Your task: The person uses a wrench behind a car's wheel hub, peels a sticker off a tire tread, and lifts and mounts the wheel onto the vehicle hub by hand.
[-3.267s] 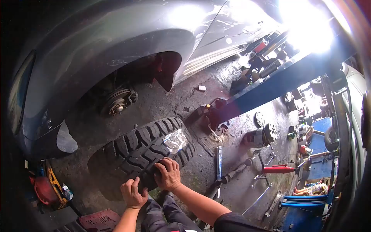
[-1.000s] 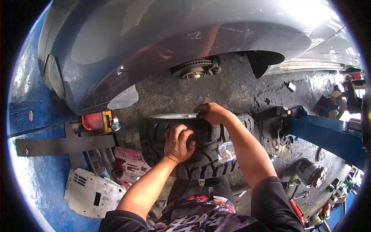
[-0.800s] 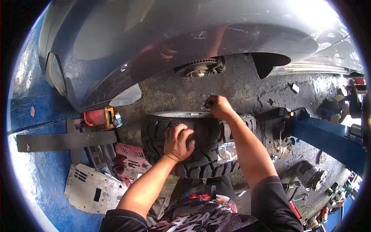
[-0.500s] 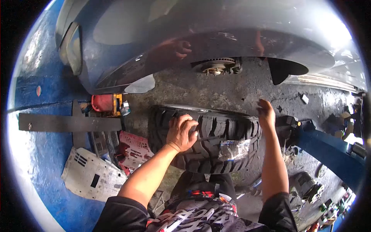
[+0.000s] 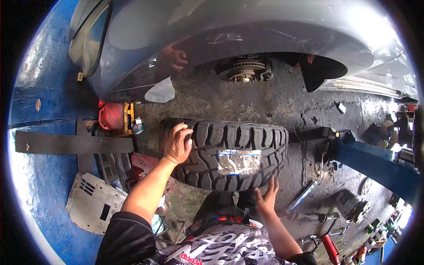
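While a long, flat, dark bar (image 5: 53,142) is stretching across the blue floor (image 5: 44,176) at far left, a pale, slotted sheet panel (image 5: 88,210) is lying just below it. A red plastic container (image 5: 115,115) is sitting beyond the bar's right end. Moving rightward, the left hand (image 5: 177,143) is pressing on the tread, fingers loosely bent and parted, their tips reaching the tyre's far upper edge. And that big black, chunky-treaded rubber tyre (image 5: 203,152) is standing on its tread at centre, between the person's legs and the grey, glossy car body (image 5: 176,26). A crinkled, clear-and-silver packet (image 5: 240,162) is clinging to the tread, and a round metal brake disc (image 5: 243,73) is showing beyond, under the wheel arch. The right hand (image 5: 266,198) is spreading wide, palm free, by the tyre's near right corner; whether its fingertips are touching, I can't tell. Farther right, a thick blue steel beam (image 5: 375,161) is slanting away.
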Available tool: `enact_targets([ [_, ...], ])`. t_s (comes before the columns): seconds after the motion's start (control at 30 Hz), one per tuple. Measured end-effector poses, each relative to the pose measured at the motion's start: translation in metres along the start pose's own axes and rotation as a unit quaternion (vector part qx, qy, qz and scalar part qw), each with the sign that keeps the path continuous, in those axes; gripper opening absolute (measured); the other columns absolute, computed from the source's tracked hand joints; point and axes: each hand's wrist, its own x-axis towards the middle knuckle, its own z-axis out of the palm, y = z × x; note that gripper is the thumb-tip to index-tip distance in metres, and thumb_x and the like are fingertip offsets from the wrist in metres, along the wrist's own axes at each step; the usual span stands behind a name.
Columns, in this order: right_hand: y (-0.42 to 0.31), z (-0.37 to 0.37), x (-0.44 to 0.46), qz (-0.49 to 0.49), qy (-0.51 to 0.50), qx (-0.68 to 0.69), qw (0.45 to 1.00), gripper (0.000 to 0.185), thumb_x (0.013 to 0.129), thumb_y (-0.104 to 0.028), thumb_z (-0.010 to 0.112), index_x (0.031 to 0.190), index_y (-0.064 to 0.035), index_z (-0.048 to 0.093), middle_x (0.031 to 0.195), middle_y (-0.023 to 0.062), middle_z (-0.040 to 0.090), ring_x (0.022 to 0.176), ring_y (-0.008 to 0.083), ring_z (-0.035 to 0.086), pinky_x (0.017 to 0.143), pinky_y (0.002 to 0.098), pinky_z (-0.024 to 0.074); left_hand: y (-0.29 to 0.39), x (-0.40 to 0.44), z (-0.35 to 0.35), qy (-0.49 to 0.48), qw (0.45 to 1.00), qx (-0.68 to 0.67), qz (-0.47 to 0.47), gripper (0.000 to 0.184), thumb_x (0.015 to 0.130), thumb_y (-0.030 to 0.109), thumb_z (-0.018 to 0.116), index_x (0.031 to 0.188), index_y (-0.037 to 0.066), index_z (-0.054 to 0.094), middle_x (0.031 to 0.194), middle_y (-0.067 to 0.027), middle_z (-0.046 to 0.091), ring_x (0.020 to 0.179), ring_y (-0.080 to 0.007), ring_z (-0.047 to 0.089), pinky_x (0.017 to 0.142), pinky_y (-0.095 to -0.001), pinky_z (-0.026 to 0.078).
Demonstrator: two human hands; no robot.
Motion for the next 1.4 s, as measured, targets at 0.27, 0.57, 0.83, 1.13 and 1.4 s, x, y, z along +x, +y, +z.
enact_targets([
  [0.27, -0.044, 0.028, -0.015, -0.018, -0.004, -0.041, 0.999, 0.080, 0.080, -0.021, 0.077, 0.148, -0.0114, 0.035, 0.146, 0.0260, 0.032, 0.135, 0.0462, 0.036, 0.110, 0.0486, 0.0361, -0.016, -0.030, -0.048, -0.014, 0.999, 0.013, -0.050, 0.048, 0.088, 0.020, 0.064, 0.132, 0.008, 0.049, 0.136, -0.0167, 0.048, 0.128, -0.0390, 0.046, 0.107, -0.0487, 0.037],
  [0.57, -0.085, 0.056, -0.021, -0.072, -0.017, -0.151, 0.986, 0.069, 0.076, -0.017, 0.079, 0.136, -0.0153, 0.045, 0.142, 0.0206, 0.039, 0.131, 0.0440, 0.039, 0.106, 0.0497, 0.0396, 0.072, -0.124, -0.054, -0.062, 0.993, 0.001, -0.096, 0.070, 0.074, 0.031, 0.081, 0.133, 0.008, 0.050, 0.145, -0.0177, 0.038, 0.133, -0.0406, 0.039, 0.112, -0.0571, 0.029],
  [0.83, -0.103, 0.079, -0.017, -0.126, -0.012, -0.184, 0.975, 0.065, 0.077, -0.028, 0.078, 0.133, -0.0155, 0.049, 0.136, 0.0255, 0.041, 0.127, 0.0452, 0.040, 0.108, 0.0522, 0.0336, 0.056, -0.134, -0.059, -0.116, 0.982, -0.003, -0.152, 0.087, 0.065, 0.032, 0.090, 0.139, 0.016, 0.047, 0.151, -0.0158, 0.030, 0.140, -0.0404, 0.031, 0.116, -0.0581, 0.026],
  [1.13, -0.106, 0.070, -0.016, -0.129, -0.048, -0.182, 0.974, 0.060, 0.078, -0.027, 0.077, 0.131, -0.0157, 0.052, 0.135, 0.0245, 0.042, 0.125, 0.0442, 0.041, 0.107, 0.0504, 0.0351, 0.038, -0.138, -0.072, -0.031, 0.983, -0.024, -0.180, 0.092, 0.062, 0.025, 0.091, 0.139, 0.010, 0.044, 0.149, -0.0165, 0.035, 0.138, -0.0387, 0.037, 0.114, -0.0554, 0.030],
  [1.4, -0.103, 0.062, -0.021, -0.148, -0.027, -0.186, 0.971, 0.062, 0.074, -0.015, 0.079, 0.129, -0.0111, 0.051, 0.131, 0.0192, 0.048, 0.121, 0.0416, 0.045, 0.102, 0.0500, 0.0401, 0.023, -0.144, -0.079, -0.033, 0.982, 0.001, -0.186, 0.094, 0.062, 0.020, 0.090, 0.142, 0.008, 0.041, 0.150, -0.0175, 0.036, 0.133, -0.0430, 0.038, 0.111, -0.0536, 0.033],
])
